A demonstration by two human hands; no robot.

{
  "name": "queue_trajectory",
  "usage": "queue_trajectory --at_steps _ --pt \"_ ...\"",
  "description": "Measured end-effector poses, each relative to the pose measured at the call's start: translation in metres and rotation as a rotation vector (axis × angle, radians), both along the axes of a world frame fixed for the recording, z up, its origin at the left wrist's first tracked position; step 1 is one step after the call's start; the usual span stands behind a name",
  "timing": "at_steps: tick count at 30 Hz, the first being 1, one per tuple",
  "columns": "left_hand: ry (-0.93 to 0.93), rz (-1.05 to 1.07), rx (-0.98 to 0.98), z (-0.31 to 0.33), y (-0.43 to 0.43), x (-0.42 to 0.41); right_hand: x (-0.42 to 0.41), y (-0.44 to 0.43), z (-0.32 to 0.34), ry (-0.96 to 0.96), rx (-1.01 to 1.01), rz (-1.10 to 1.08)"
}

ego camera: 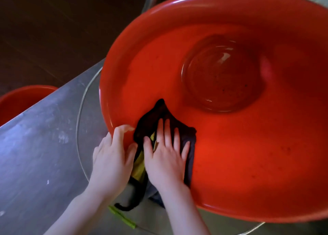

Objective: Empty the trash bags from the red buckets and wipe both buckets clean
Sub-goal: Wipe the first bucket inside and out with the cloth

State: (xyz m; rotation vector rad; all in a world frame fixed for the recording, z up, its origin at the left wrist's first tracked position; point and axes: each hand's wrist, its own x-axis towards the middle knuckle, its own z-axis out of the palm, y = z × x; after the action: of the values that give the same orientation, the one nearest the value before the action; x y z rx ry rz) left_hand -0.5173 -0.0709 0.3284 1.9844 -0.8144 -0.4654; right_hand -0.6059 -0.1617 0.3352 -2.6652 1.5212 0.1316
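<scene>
Feed inventory, L to R, as I read it:

1. Second red bucket (23, 101): far L edge, lower than the table top. Only part of rim + wall shows; the rest is cut by the frame or hidden behind the table. Contents: I can't tell.
2. Steel table (44, 146): scuffed grey top, runs diag. up from lower L. Dark floor (44, 30) beyond it, no detail.
3. Wire handle (79, 124): thin loop lying on the table just beside the main bucket's L rim; lower end hidden behind the arms.
4. L hand (111, 160): fingers curled round the near rim of the main bucket, gripping it.
5. Green strip (122, 217): on the table below the hands; partly hidden, can't ID.
6. Dark cloth (152, 123): draped over the rim between the hands. Upper part lies on the inner wall, lower end hangs outside w/ a yellow patch. Much of it is covered by the R hand.
7. R hand (165, 156): fingers straight, spread wide, pressing the cloth flat to the inner wall.
8. Red bucket (248, 172): main item, on the table, tipped w/ mouth toward cam. R side cut off. Base has dark specks + glare.
</scene>
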Motion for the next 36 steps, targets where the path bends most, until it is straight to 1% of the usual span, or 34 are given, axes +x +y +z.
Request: queue_trajectory --at_steps 2,4,7,9,10,12,15,17,18,20,23,26,29,30,32,36 --pt "-0.002 -0.001 0.0 0.002 0.001 0.0 0.008 -0.021 -0.001 0.0 -0.009 -0.036" --pt "-0.002 0.015 0.008 0.004 0.003 -0.001 0.022 -0.061 -0.002 -0.019 -0.002 -0.122" --pt "0.013 0.005 0.018 0.013 0.005 -0.007 0.043 -0.119 0.0 -0.092 0.139 -0.298" --pt "0.004 0.01 0.056 0.018 0.01 -0.011 0.048 -0.136 -0.003 -0.122 0.152 -0.332" --pt "-0.031 0.021 0.081 0.021 0.014 -0.013 0.048 -0.139 -0.005 -0.129 0.143 -0.33" --pt "-0.176 0.057 0.067 0.035 0.024 -0.015 0.046 -0.14 -0.009 -0.133 0.113 -0.317" --pt "-0.467 0.181 -0.067 0.063 0.028 0.007 0.043 -0.14 -0.01 -0.133 0.106 -0.295" --pt "-0.641 0.179 -0.133 0.077 0.016 0.035 0.041 -0.14 -0.007 -0.117 0.111 -0.281" --pt "-0.676 0.142 -0.165 0.081 0.006 0.048 0.039 -0.139 -0.007 -0.101 0.107 -0.265" --pt "-0.628 0.055 -0.206 0.082 -0.011 0.064 0.033 -0.139 -0.006 -0.062 0.096 -0.224" --pt "-0.49 0.011 -0.185 0.067 -0.018 0.069 0.015 -0.142 -0.005 0.038 0.067 -0.208" --pt "-0.36 -0.037 -0.165 0.045 -0.009 0.058 -0.003 -0.148 0.001 0.164 -0.006 -0.177" --pt "-0.185 -0.061 -0.132 0.027 -0.003 0.034 -0.008 -0.146 0.011 0.218 -0.038 -0.251" --pt "-0.138 -0.056 -0.099 0.021 -0.003 0.026 -0.007 -0.138 0.013 0.218 -0.037 -0.283" --pt "-0.117 -0.023 -0.025 0.013 -0.003 0.016 -0.004 -0.107 0.013 0.188 -0.051 -0.273" --pt "-0.114 -0.024 0.093 0.003 -0.001 0.022 0.005 -0.015 0.003 0.037 -0.093 -0.098"
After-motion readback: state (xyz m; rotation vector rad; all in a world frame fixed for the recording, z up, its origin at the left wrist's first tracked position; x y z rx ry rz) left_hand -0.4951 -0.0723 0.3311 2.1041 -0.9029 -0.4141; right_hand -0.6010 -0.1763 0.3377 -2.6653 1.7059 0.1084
